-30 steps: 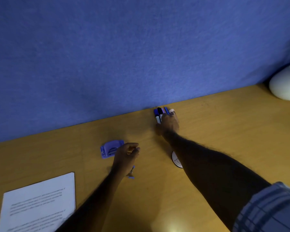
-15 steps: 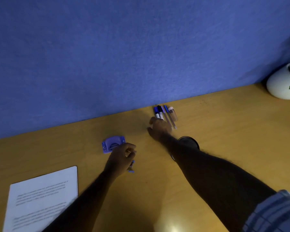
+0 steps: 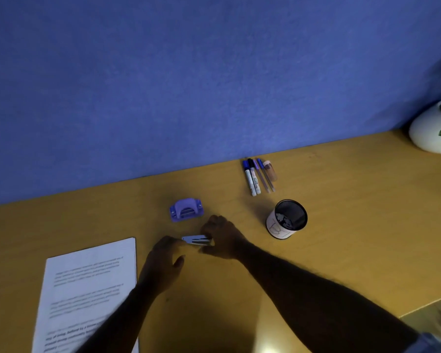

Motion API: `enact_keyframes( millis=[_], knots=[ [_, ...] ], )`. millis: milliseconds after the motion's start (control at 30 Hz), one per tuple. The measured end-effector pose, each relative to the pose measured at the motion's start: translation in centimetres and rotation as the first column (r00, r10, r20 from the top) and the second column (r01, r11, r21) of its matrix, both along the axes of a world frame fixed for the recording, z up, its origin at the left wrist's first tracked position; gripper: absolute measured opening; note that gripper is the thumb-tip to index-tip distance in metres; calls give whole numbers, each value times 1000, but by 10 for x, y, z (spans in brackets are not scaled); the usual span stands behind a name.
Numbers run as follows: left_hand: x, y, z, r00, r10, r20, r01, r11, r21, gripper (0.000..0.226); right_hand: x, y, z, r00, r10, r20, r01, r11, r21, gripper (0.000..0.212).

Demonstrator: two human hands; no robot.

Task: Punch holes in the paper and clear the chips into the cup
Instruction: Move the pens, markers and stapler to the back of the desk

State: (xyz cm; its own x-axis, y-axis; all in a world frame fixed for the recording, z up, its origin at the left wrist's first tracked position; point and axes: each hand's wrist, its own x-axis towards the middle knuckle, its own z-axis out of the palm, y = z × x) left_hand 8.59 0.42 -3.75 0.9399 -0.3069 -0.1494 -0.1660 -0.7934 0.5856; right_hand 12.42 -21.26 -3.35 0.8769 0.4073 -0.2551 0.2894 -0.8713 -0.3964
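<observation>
Right hand (image 3: 223, 239) grips grey strip (image 3: 196, 240) lying left-right; left hand (image 3: 163, 261) touches it

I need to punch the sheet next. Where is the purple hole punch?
In the head view, the purple hole punch sits mid-desk, just beyond the right hand that grips a small silver tool, left of the mesh cup.

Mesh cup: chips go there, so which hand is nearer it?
Right. The right hand sits left of the cup; the left hand is farther left, beyond it.
</observation>
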Motion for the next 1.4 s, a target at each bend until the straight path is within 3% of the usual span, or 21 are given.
enact_keyframes(
  millis=[167, 267, 400, 600, 933, 1067, 1400],
  knots=[
    [-10, -2, 2, 998, -3, -59, 6, 999, 44, 58, -11, 14, -3, 998, -50, 40, 51, 998, -40, 40],
    [-8, -12, 3, 994, 45, -103, -52, 996, -66, 60, -16, 14, -2, 997, -62, 52, 63, 998, -18, 34],
    [-1, -22, 3, 987, 133, -90, -149, 969, -197, 51, -21, 7, 1, 991, -103, 84, 103, 995, 11, 32],
    [9, -33, 0, 993, 67, -96, -87, 972, -219, 44, -4, -16, 16, 971, -216, 101, 218, 976, -3, 39],
    [27, -52, -5, 996, 37, -86, -58, 963, -262, 37, 60, -65, 35, 803, -558, 209, 579, 813, -53, 41],
    [33, -58, -6, 995, 6, -98, -34, 958, -284, 30, 89, -76, 30, 774, -576, 264, 618, 778, -115, 48],
    [36, -70, -9, 984, -45, -174, -14, 947, -322, 21, 140, -72, 19, 754, -629, 189, 656, 736, -167, 54]
  ],
)
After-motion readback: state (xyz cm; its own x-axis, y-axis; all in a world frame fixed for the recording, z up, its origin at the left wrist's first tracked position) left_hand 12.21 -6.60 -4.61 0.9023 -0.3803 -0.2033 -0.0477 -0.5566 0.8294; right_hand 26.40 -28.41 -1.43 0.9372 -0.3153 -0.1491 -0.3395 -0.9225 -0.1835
